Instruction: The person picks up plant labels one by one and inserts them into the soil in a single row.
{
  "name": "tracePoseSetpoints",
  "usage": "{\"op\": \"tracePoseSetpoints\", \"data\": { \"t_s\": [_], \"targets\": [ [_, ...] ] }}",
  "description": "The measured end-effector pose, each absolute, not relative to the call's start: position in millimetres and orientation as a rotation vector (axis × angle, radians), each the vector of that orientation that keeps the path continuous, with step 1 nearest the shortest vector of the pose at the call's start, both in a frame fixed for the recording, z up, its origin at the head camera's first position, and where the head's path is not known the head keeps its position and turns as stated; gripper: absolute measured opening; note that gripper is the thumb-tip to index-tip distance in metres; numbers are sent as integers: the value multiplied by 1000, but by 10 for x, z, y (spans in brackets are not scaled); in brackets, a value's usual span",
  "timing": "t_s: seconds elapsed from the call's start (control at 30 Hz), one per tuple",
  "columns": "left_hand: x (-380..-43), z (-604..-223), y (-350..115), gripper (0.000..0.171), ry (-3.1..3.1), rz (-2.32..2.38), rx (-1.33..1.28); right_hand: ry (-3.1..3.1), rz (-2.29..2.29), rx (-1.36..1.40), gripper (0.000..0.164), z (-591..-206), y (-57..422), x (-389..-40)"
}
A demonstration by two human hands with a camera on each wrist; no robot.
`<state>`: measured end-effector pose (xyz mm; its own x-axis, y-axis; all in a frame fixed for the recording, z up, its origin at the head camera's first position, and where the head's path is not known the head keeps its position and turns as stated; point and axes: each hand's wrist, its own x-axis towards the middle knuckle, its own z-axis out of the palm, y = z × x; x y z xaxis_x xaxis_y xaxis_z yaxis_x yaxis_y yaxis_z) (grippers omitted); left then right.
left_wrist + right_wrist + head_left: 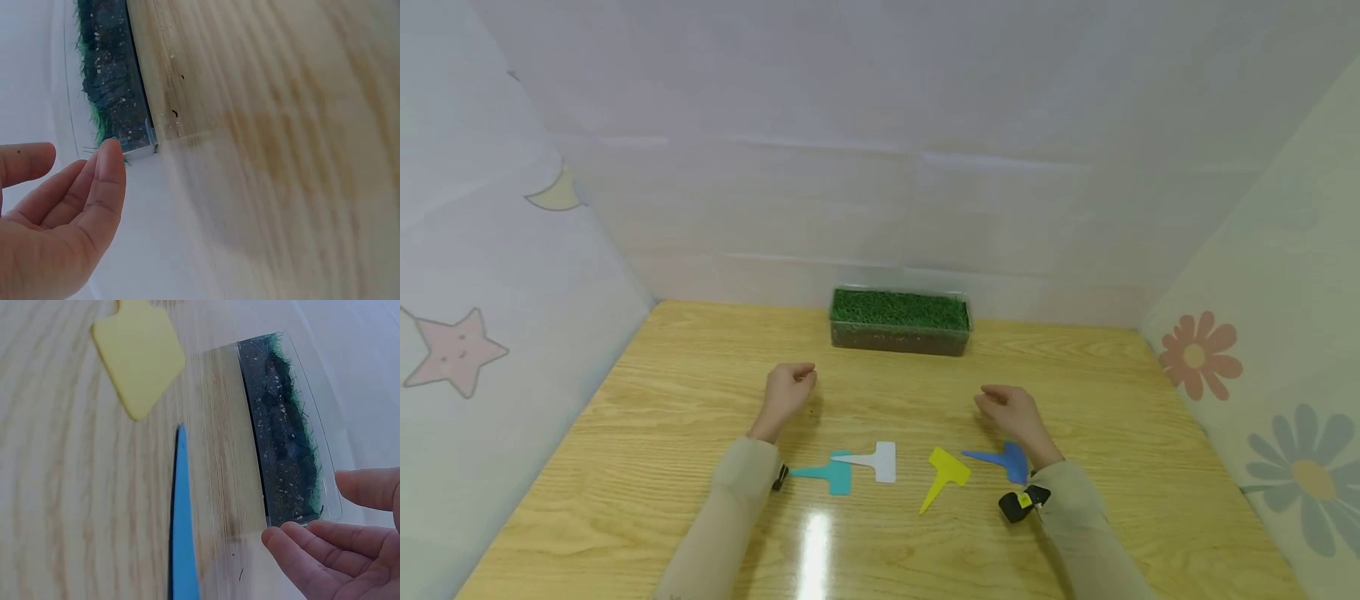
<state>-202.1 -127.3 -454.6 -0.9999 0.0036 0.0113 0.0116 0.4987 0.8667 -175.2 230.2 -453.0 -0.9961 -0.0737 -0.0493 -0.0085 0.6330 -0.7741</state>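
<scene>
My left hand (789,390) hovers over the table left of centre, its fingers loosely bent and holding nothing. On the other side my right hand (1011,410) is likewise relaxed and holds nothing, just beyond a blue T-shaped plant label (1009,461). A yellow plant label (945,475) lies to the left of the blue one. Nearer the left forearm, a white plant label (883,462) overlaps a teal plant label (839,477). Behind both hands stands a clear plastic box (898,342) of dark soil with green grass (901,307) on top.
The wooden table (700,350) meets a pale cloth wall (880,208) right behind the box. Side walls carry a pink star (456,352) on the left and flowers (1201,356) on the right. Black straps sit at both wrists.
</scene>
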Motion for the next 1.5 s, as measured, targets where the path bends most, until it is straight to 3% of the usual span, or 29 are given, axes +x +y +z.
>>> {"op": "tracePoseSetpoints", "data": {
  "t_s": [0.33,0.73,0.97,1.27,1.4,1.5],
  "targets": [
    [-2244,-4568,-1245,34,-2712,-1658,80,2641,-1398,53,55,-4540,2259,-1956],
    [-2506,-4589,-1248,49,-2657,-1830,199,2432,-1571,171,70,-4517,2220,-2266],
    [-2672,-4566,-1208,57,-2605,-1949,273,2416,-1612,261,87,-4506,2203,-2488],
    [-2852,-4571,-1196,58,-2460,-2195,367,2407,-1657,264,76,-4505,2240,-2642],
    [-2893,-4554,-1198,40,-2420,-2197,360,2415,-1657,289,73,-4520,2246,-2714],
    [-2943,-4541,-1203,40,-2417,-2173,351,2391,-1695,312,73,-4534,2242,-2783]
  ]
}}
